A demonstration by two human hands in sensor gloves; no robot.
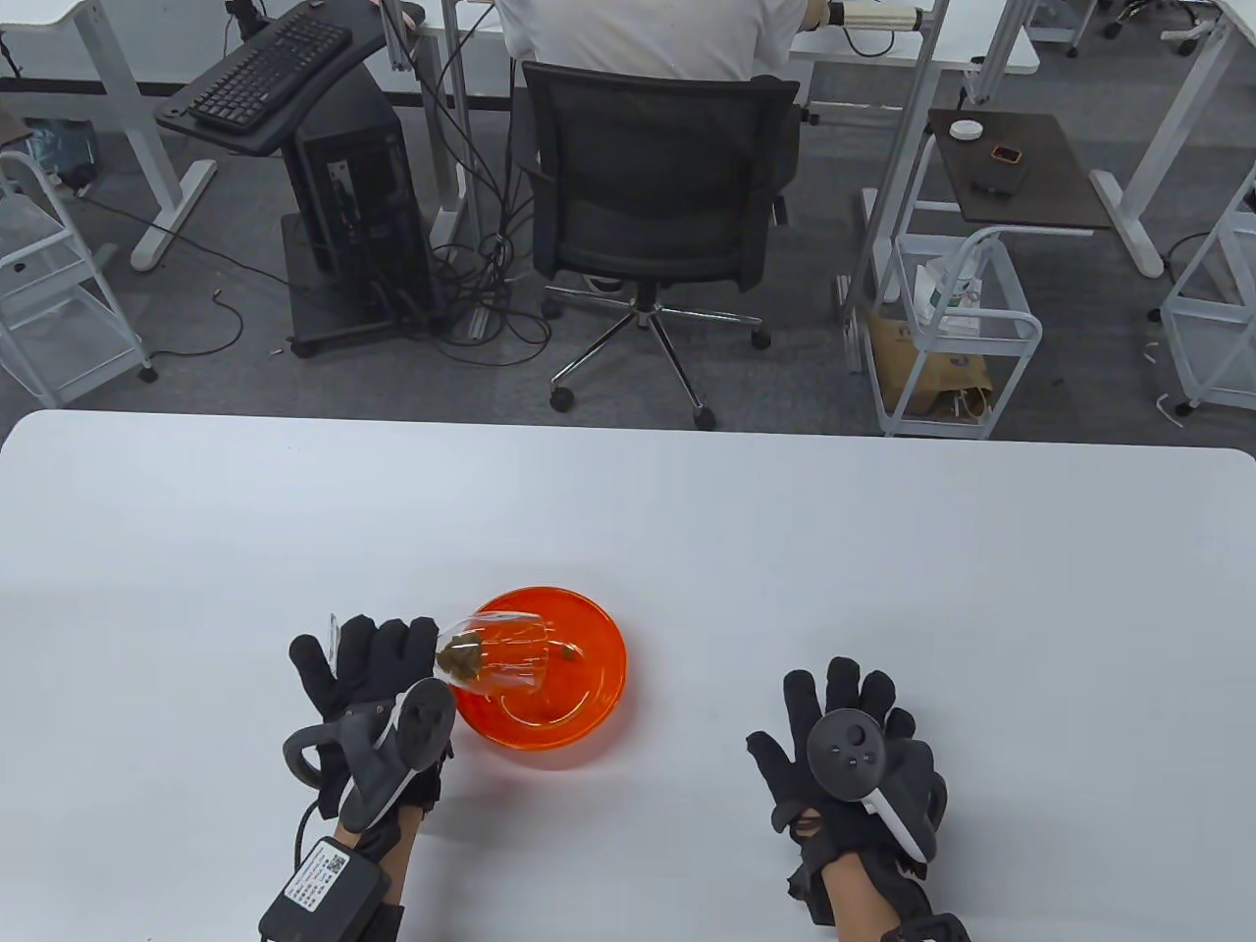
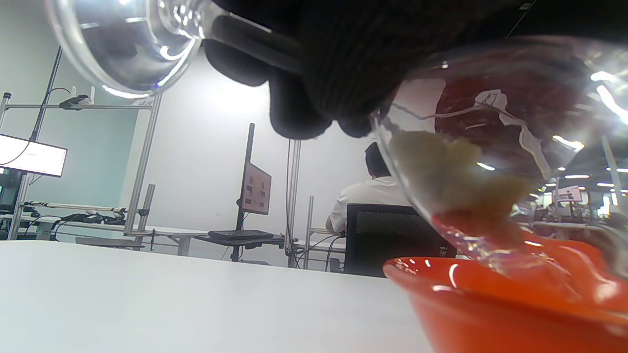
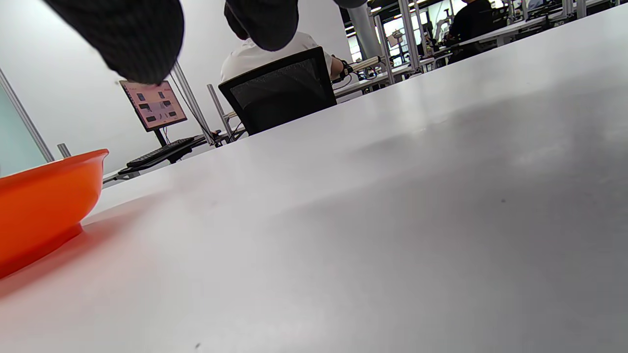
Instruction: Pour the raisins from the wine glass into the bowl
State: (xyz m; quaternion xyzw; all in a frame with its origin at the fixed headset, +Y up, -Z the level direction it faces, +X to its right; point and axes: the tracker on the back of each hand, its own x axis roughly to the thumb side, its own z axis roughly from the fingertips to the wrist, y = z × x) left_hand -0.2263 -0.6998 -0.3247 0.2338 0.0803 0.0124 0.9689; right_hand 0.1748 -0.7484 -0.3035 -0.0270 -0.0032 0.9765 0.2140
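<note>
Low in the table view, left of centre, the left hand (image 1: 368,677) gripped the tipped wine glass (image 1: 491,659) over the orange bowl (image 1: 599,687); raisins (image 1: 459,659) mostly still inside, so further tilting seemed needed. The right hand (image 1: 849,756) lay spread, empty, on the counter (image 1: 628,510).

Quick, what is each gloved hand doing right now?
Left hand: grips the tilted wine glass over the orange bowl.
Right hand: open, holding nothing.

No legible txt anywhere.

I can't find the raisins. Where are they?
In the table view, the raisins sit inside the tipped wine glass, held by the left hand over the orange bowl's left side.
</note>
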